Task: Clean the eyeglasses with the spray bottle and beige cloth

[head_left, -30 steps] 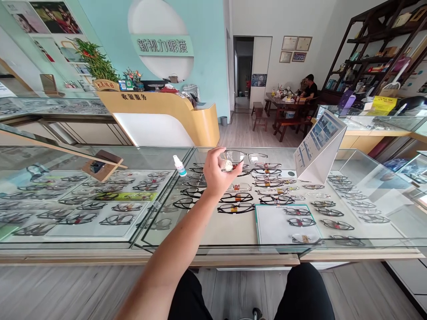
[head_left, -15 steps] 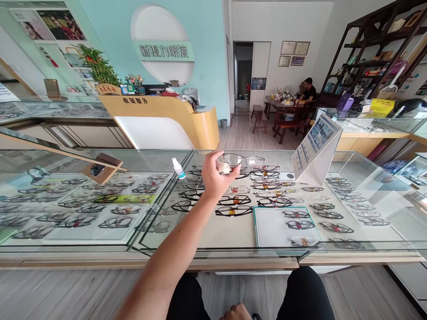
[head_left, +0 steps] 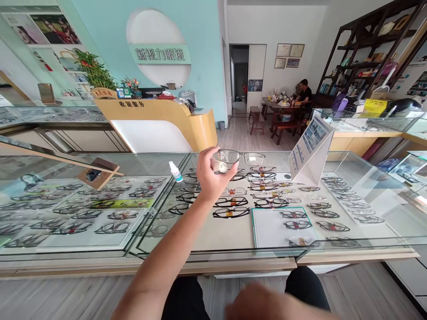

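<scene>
My left hand [head_left: 213, 173] holds a pair of thin-framed eyeglasses [head_left: 228, 156] above the glass display case [head_left: 213, 249]. Its fingers and thumb pinch the frame at the left lens, while the other lens stands free to the right. A small whitish thing [head_left: 221, 167] shows by the palm; I cannot make out what it is. Low in the view, over my lap, my right hand [head_left: 253, 300] is smeared by motion, its fingers unclear. Left of the held eyeglasses, a small white spray bottle [head_left: 175, 172] with a blue-green label stands on the glass.
Rows of eyeglasses [head_left: 231, 212] lie under the glass, some on a green-edged white board [head_left: 267, 226]. A tilted mirror in a wooden stand [head_left: 100, 173] is at left, a tent-shaped sign [head_left: 310, 149] at right. Beyond are a counter [head_left: 153, 111] and a seated person [head_left: 304, 92].
My right hand has risen from the lap into the lower view, blurred. The left hand still holds the eyeglasses, with only a slight shift of the view.
</scene>
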The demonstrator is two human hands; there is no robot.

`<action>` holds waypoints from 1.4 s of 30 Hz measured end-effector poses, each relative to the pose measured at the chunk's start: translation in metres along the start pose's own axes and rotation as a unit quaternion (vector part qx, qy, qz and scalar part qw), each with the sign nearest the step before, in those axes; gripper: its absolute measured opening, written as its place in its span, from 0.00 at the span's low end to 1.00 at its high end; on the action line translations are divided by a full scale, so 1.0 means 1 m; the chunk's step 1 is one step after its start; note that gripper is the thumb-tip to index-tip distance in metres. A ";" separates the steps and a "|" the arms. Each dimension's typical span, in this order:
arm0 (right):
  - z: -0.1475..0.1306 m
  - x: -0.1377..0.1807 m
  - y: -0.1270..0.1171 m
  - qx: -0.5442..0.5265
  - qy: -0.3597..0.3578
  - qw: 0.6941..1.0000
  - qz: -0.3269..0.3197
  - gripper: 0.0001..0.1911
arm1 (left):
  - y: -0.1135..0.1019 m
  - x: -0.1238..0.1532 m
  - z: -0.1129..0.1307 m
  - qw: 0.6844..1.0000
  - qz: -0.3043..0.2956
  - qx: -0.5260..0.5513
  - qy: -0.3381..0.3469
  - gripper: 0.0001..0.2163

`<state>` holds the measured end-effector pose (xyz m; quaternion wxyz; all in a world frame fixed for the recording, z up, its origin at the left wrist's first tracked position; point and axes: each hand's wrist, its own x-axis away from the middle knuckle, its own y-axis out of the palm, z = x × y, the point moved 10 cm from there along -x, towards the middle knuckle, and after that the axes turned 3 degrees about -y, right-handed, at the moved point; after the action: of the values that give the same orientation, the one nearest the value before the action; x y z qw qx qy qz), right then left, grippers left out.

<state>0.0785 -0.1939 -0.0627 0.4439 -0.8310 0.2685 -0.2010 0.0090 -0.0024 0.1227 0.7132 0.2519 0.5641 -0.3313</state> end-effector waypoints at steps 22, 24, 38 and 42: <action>-0.003 0.093 -0.343 0.139 -0.008 0.717 0.684 0.22 | -0.044 -0.094 0.055 0.993 0.107 0.046 -0.018 0.29; 0.000 0.095 -0.342 0.138 -0.006 0.712 0.688 0.22 | -0.044 -0.093 0.059 0.994 0.100 0.039 -0.015 0.29; 0.016 0.093 -0.346 0.123 0.016 0.716 0.687 0.23 | -0.035 -0.090 0.062 0.996 0.069 0.041 -0.047 0.28; 0.017 0.094 -0.344 0.125 0.041 0.713 0.689 0.25 | -0.026 -0.085 0.057 0.995 0.049 0.066 -0.063 0.30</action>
<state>0.2527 -0.0831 0.2283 0.5475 -0.3441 0.7569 0.0944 0.0131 -0.0452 0.2194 0.7445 0.3039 0.4819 -0.3480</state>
